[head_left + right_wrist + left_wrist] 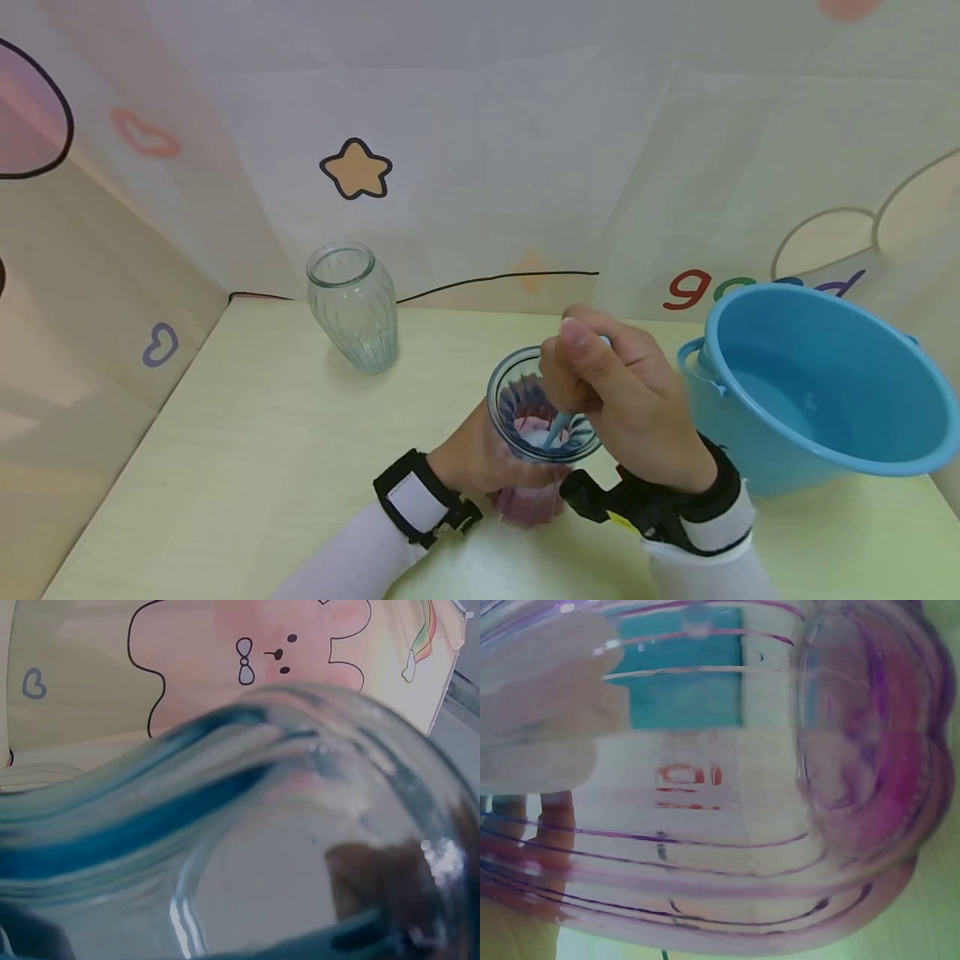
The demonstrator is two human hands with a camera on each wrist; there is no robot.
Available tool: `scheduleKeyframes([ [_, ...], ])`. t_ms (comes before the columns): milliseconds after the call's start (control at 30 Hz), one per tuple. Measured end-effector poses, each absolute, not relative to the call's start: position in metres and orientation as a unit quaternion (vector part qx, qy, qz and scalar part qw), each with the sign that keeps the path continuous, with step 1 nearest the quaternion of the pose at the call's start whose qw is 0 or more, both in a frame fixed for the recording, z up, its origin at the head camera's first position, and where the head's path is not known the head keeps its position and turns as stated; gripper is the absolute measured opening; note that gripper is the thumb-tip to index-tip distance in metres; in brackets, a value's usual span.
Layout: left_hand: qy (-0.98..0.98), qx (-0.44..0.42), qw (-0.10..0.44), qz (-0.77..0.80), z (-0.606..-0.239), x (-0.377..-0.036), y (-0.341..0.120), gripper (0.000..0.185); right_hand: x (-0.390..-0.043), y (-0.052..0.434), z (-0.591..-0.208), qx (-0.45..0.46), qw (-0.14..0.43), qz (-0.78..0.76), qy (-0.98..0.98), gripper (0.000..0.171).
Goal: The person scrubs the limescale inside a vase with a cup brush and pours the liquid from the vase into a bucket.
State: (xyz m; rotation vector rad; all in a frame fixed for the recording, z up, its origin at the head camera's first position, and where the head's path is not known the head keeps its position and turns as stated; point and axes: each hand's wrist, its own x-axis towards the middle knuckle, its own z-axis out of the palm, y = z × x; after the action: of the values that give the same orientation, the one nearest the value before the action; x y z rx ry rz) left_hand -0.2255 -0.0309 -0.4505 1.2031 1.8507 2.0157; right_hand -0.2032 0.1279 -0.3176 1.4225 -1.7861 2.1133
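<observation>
**Two hands at a ribbed glass jar**

Pale yellow-green tabletop (pixel 247 467) fills the scene, backed by walls printed with a star, hearts and coloured letters. Near the front edge, the left hand (pixel 476 458) wraps round the lower body of a pink-tinted ribbed glass jar (pixel 536 417), fingers curled against its wall. The right hand (pixel 611 400) hovers over the jar's mouth, pinching a light-blue stick-like tool (pixel 558 427) whose tip reaches down inside the jar. Both wrists wear black straps over white sleeves. Just right of the hands sits a blue plastic basin (pixel 817 392). Far left, well apart, a clear ribbed glass vase (pixel 352 307) stands upright.
</observation>
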Motion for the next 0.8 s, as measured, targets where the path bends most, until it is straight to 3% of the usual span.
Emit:
scheduleKeyframes([
  [800,0.588,0.411,0.081,0.692,-0.4493,-0.2257,-0.0268,0.064,-0.1944,0.1278,-0.3151,0.434,-0.018,0.594,-0.677,0.035],
])
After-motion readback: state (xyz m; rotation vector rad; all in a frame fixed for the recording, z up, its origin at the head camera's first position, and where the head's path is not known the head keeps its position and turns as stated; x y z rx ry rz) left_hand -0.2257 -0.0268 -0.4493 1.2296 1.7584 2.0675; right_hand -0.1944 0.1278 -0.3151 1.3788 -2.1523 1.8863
